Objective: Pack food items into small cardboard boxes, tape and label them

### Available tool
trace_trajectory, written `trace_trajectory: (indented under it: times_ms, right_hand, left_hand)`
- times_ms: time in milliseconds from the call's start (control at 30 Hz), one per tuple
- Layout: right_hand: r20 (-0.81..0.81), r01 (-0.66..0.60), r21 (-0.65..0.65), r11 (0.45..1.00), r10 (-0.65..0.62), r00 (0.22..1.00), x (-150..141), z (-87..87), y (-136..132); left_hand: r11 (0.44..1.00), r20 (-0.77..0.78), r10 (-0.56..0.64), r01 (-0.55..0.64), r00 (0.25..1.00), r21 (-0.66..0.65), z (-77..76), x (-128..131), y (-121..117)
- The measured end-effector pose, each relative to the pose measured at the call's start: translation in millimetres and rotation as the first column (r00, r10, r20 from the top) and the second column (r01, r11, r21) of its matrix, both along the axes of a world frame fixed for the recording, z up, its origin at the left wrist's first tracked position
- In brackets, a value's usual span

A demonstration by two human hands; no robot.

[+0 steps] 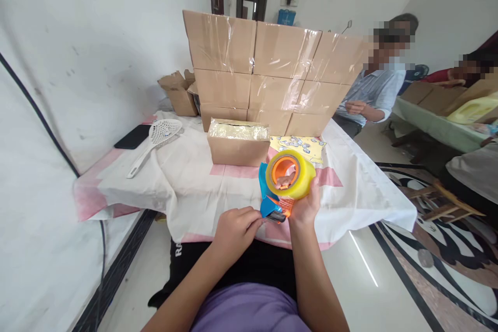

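My right hand (306,206) is closed around a blue and orange tape dispenser (268,203) loaded with a wide yellow roll of packing tape (304,176). Fingers of that hand show through the roll's orange core. At the dispenser's front end, my left hand (238,229) pinches with thumb and forefinger; whether it grips a tape end or the blue tip is too small to tell. Just beyond the roll, a small cardboard box (239,150) stands on the table, its top covered with shiny tape.
Behind the small box rises a wall of stacked, taped cardboard boxes (277,70). A white slotted ladle (157,140) and a black phone-like slab (132,136) lie left on the cloth-covered table (202,192). Yellow printed sheets (307,148) lie right. A person (375,88) is beyond.
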State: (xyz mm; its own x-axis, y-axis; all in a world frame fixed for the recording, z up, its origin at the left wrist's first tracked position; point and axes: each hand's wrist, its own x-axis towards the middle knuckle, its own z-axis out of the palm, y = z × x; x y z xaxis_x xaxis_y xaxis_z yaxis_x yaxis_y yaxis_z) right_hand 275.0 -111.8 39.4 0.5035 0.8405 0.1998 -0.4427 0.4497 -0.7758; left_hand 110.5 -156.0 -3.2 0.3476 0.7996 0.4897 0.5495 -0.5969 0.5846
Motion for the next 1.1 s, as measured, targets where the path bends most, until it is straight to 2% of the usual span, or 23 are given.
trace_trajectory:
  times_ms: [67, 167, 267, 300, 367, 400, 433, 500, 567, 700, 767, 833, 900, 967, 1033, 1100]
  right_hand:
    - [0.085, -0.125, 0.009, 0.992, 0.124, 0.989, 2, 5.2, -4]
    - [0.211, -0.323, 0.032, 0.946, 0.310, 0.927, 3, 14.5, -8]
    - [0.236, -0.378, 0.057, 0.924, 0.355, 0.904, 2, 20.2, -10]
    - [0.213, -0.375, 0.064, 0.925, 0.355, 0.910, 3, 20.4, -12]
    - [0.123, -0.372, 0.083, 0.925, 0.361, 0.924, 5, 18.9, -19]
    - [0.089, -0.390, 0.094, 0.916, 0.382, 0.920, 7, 17.8, -23]
    - [0.080, -0.417, 0.106, 0.902, 0.411, 0.908, 10, 16.9, -28]
    - [0.134, -0.478, 0.130, 0.869, 0.462, 0.877, 14, 16.9, -37]
    - [0.160, -0.477, 0.143, 0.867, 0.455, 0.876, 15, 20.0, -40]
    - [-0.117, -0.329, 0.124, 0.936, 0.343, 0.932, 11, 25.4, -25]
    - [-0.230, -0.303, 0.098, 0.948, 0.318, 0.920, 10, 21.8, -13]
    - [-0.277, -0.260, 0.037, 0.965, 0.260, 0.925, 15, 13.8, -1]
    - [-0.266, -0.153, -0.043, 0.987, 0.136, 0.954, 26, 3.8, 12]
    - [-0.214, 0.021, -0.095, 0.995, -0.041, 0.976, 45, -5.0, 28]
    - [-0.118, 0.232, -0.105, 0.967, -0.244, 0.963, 73, -10.7, 49]
    - [0.069, 0.427, -0.105, 0.898, -0.421, 0.904, 105, -13.1, 76]
  left_hand:
    - [0.995, -0.059, 0.009, -0.004, 0.998, 0.100, -1.8, -2, 0]
    - [0.990, -0.074, 0.017, -0.006, 0.997, 0.142, -5.0, 0, -4]
    - [0.992, -0.031, 0.055, -0.051, 0.998, 0.115, -10.8, -1, -1]
    - [0.989, 0.006, 0.124, -0.124, 0.992, 0.078, -13.2, -6, 3]
    - [0.933, 0.089, 0.359, -0.356, 0.929, -0.046, -17.2, -26, 18]
    - [0.849, 0.115, 0.526, -0.512, 0.843, -0.135, -18.8, -40, 26]
    - [0.788, 0.122, 0.613, -0.591, 0.781, -0.172, -19.9, -54, 33]
    - [0.735, 0.121, 0.674, -0.647, 0.729, -0.202, -21.8, -77, 41]
    - [0.763, 0.152, 0.639, -0.598, 0.754, -0.245, -23.6, -83, 38]
    - [0.861, 0.286, 0.474, -0.369, 0.833, -0.351, -26.1, -59, 22]
    - [0.879, 0.334, 0.417, -0.282, 0.846, -0.384, -25.2, -46, 18]
    - [0.888, 0.375, 0.395, -0.244, 0.839, -0.389, -23.2, -39, 19]
    - [0.891, 0.413, 0.393, -0.229, 0.822, -0.392, -21.3, -39, 22]
    - [0.885, 0.452, 0.405, -0.215, 0.795, -0.414, -20.0, -42, 24]
    - [0.868, 0.492, 0.435, -0.207, 0.754, -0.451, -19.2, -46, 26]
    - [0.852, 0.522, 0.466, -0.204, 0.715, -0.482, -18.5, -50, 27]
